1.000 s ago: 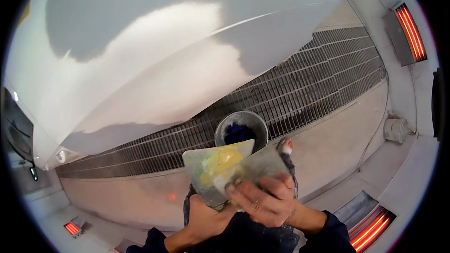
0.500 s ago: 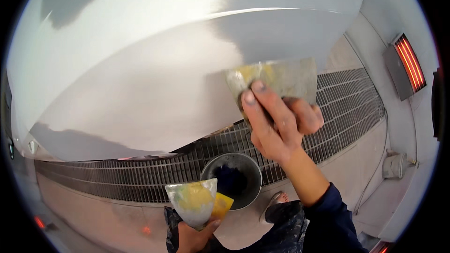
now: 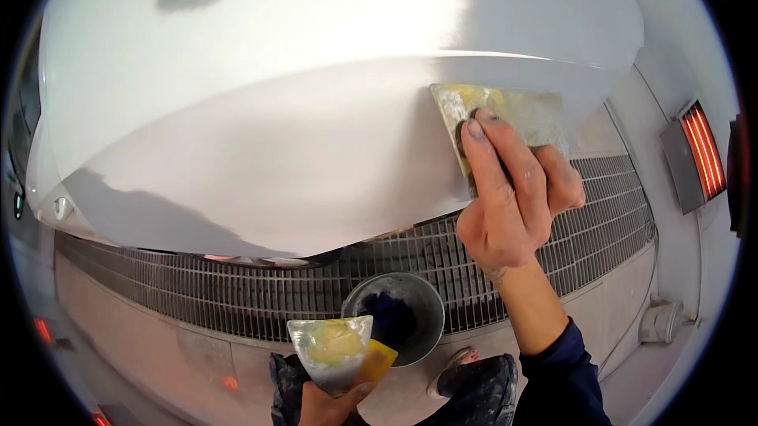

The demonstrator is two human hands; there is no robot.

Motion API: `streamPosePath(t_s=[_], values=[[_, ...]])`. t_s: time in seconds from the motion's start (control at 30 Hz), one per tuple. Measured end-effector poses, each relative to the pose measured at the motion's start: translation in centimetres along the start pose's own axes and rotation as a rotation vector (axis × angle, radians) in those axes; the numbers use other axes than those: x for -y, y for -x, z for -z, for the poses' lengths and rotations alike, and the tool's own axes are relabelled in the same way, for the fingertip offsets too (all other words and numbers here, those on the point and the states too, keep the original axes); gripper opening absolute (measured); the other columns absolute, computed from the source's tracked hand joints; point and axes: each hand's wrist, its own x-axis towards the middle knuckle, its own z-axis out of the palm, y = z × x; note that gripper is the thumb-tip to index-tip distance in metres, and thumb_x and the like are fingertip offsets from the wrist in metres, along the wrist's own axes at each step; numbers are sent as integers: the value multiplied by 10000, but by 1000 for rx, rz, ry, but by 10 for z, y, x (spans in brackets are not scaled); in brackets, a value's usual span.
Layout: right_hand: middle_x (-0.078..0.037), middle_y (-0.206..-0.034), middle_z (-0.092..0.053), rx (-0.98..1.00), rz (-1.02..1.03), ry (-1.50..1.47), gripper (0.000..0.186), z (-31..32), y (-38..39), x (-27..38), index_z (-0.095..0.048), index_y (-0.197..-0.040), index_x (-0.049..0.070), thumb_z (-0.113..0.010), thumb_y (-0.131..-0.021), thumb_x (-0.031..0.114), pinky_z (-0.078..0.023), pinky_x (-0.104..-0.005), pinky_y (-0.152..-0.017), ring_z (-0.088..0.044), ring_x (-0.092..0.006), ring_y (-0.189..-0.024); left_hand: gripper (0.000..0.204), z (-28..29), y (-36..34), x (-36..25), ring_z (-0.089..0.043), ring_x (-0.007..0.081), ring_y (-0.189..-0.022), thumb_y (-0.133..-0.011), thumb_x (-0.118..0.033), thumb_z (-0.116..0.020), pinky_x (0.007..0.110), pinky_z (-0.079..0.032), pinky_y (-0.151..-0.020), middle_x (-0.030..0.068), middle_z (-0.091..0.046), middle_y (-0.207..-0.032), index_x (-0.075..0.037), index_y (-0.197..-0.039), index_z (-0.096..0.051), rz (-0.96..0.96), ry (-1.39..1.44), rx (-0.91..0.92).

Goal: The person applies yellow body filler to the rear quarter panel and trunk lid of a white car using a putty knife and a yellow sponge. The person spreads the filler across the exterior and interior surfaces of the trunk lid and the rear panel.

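A flat, translucent filler spreader, smeared with yellowish putty at one corner, is pinched in my right hand. Its blade lies over the right part of a glossy white-grey car body panel; whether it presses on the surface is hard to tell. Low in the picture, my left hand grips a second translucent spreader with a yellow-green patch of putty on it. Behind that one, a plain yellow spreader sticks out from the same hand. The palm of my left hand is hidden.
A dark round bucket with something dark blue inside stands below the panel, by a floor grate. At the right wall hangs a glowing red heat lamp, with a grey pail lower down. My feet are beside the bucket.
My right hand has moved up and a little right over the panel with its spreader. The whole view has shifted, with the panel lower in it. My left hand keeps its hold.
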Motion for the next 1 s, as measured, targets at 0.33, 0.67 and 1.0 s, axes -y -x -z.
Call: streamPosePath(t_s=[0.33, 0.67, 1.0], values=[[-25, -1081, -739, 159, -21, -16, 275, 11, 19, 6, -772, -1033, 96, -579, -838, 109, -296, -301, -808, -521, -144, -864, 274, 1, -3, 5, -637, 131, -765, -802, -163, -832, 286, -531, -695, 42, -692, -842, 19, -957, -698, 41, 32, -4], [6, -1120, -730, 207, -33, -70, 323, 7, 83, 11, -769, -1063, 104, -605, -791, 44, -275, -306, -830, -480, -139, -882, 277, 5, -10, 26, -544, 75, -543, -816, -210, -825, 228, -438, -471, 21, -639, -741, -6, -935, -679, -69, 73, 3], [32, -1128, -721, 287, -86, -133, 295, 3, 138, 14, -767, -1050, 119, -649, -784, 67, -268, -302, -882, -466, -125, -839, 257, 5, -11, 40, -533, 73, -519, -836, -224, -804, 234, -423, -452, 7, -621, -697, -13, -904, -673, -10, 26, -24]])
